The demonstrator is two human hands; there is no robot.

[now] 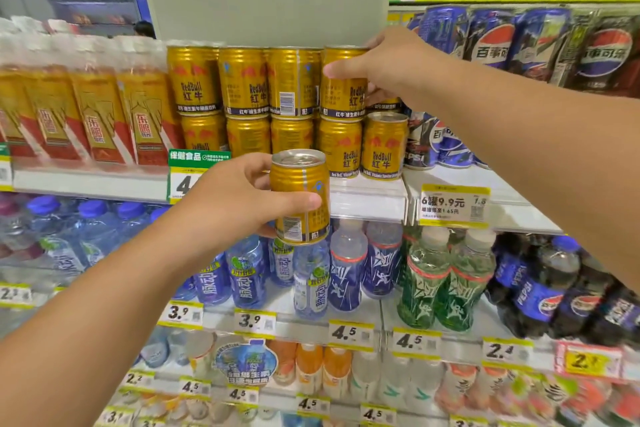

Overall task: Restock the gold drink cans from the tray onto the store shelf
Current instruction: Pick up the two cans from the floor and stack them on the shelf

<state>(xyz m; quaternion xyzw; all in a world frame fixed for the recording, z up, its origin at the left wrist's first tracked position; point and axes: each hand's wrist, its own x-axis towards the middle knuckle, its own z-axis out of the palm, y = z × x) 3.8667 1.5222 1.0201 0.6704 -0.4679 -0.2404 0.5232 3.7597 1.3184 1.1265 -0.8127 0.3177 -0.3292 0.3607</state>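
**Cans in both hands at the gold-can shelf**

Gold cans are held in both hands, each upright with its long axis vertical. The right hand (pixel 377 68) is curled round a can (pixel 343 83) at the right end of the upper tier, thumb across its front and fingers behind; this can is seated on a lower-tier can and stands just beside the next upper can to its left. The left hand (pixel 242 198) grips a second can (pixel 300 196) in front of the shelf edge (pixel 367 199), below and to the left of the right hand, clear of the stock.

The one open seat that can be seen is the bare top of the end can (pixel 384 146) in the lower tier, directly beneath the right wrist and up and to the right of the left hand. It is judged that the left-hand can would be lifted up, rightward and away from the body to reach it; the right hand is nearer that spot but is occupied and partly blocks it.

The tray is not in view. Plastic-wrapped gold and red bottles are stocked beyond the left hand, Pepsi cans (pixel 491 45) beyond the right hand, and bottled drinks with price tags (pixel 453 206) on the shelves below.
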